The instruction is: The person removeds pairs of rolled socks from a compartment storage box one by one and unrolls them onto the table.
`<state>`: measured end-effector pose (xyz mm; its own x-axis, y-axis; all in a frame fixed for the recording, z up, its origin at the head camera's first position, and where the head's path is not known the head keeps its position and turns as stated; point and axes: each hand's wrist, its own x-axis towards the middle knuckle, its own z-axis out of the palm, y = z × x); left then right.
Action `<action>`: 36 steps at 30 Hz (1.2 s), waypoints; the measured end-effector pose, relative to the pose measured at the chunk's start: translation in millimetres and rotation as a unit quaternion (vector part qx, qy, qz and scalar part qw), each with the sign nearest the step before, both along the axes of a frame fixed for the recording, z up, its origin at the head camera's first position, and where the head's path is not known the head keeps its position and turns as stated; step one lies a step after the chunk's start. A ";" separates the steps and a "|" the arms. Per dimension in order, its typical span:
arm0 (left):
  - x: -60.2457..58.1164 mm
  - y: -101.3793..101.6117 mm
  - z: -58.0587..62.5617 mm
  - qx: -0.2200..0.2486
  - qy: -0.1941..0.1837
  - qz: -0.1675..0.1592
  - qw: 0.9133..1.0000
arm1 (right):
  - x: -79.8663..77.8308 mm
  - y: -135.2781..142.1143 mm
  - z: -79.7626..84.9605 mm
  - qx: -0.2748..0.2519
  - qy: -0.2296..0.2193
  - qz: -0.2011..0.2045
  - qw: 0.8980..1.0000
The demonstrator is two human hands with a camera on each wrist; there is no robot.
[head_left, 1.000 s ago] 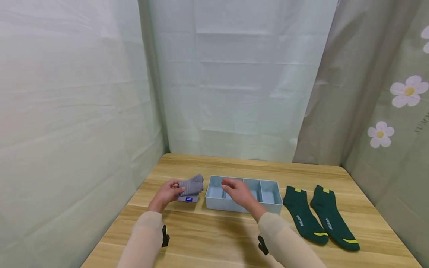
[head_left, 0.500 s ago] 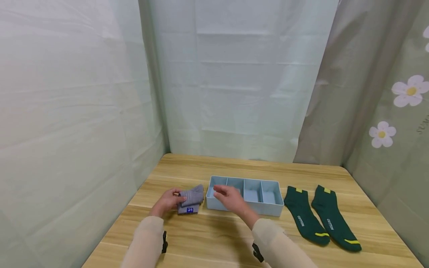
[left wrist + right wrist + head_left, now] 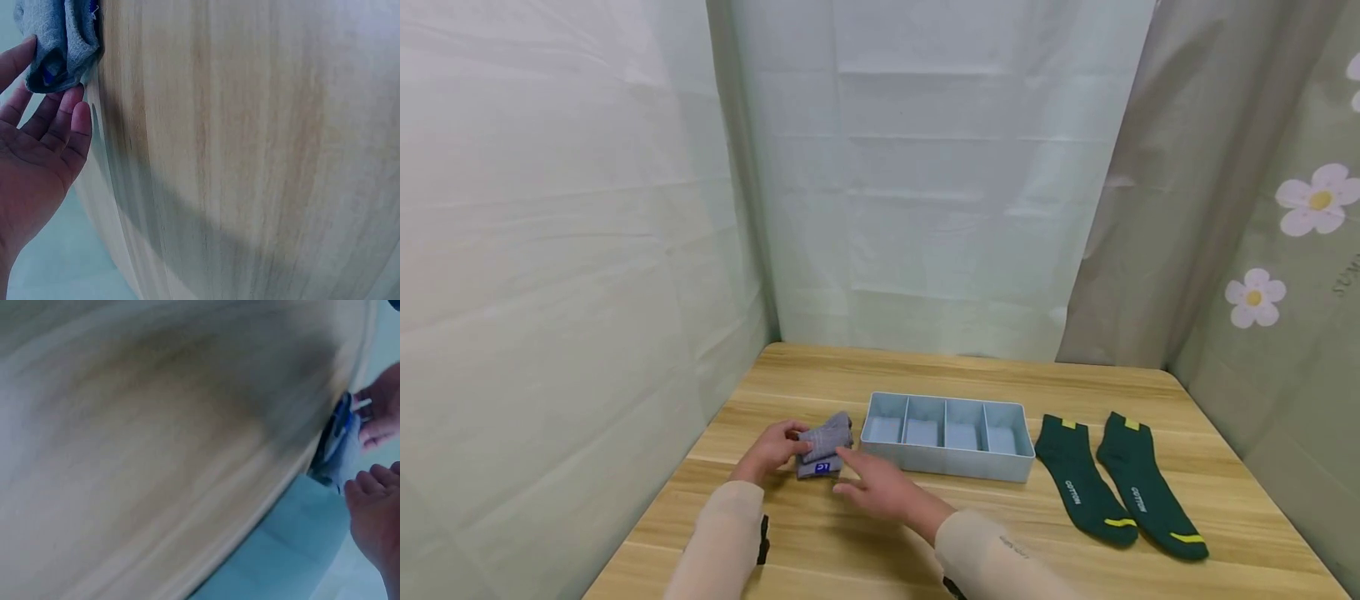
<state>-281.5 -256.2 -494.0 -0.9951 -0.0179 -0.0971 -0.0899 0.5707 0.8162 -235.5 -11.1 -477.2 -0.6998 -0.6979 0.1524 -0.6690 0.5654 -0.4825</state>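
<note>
A folded bundle of grey socks [image 3: 827, 439] with a blue "LC" label lies on the left part of the table. My left hand [image 3: 772, 450] pinches its left end, thumb on top and fingers underneath, as the left wrist view shows with the sock fold [image 3: 59, 44] between them. Fingers apart, my right hand [image 3: 880, 486] reaches in from the right, its fingertips right by the bundle's right side. In the right wrist view the same right hand [image 3: 375, 519] appears below the socks [image 3: 340, 450].
A light blue box [image 3: 947, 460] with several compartments stands just right of the socks. Two dark green socks [image 3: 1084, 483] with yellow marks lie flat at the table's right. Pale curtains [image 3: 917, 183] hang behind and beside the wooden table [image 3: 820, 550].
The grey socks have come down towards me in the left hand, mostly in the first half second. My right hand has moved left and nearer from over the box to beside the socks.
</note>
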 end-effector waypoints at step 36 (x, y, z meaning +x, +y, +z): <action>-4.9 -1.0 -5.2 -0.073 0.068 -0.083 0.991 | 2.9 -45.6 -40.9 0.217 0.061 -0.056 0.973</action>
<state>-286.4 -257.2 -499.2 -0.9892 0.1437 0.0299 0.1208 0.6818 0.7214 -232.5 -56.7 -518.1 -0.7710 -0.6347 -0.0532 -0.6279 0.7714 -0.1032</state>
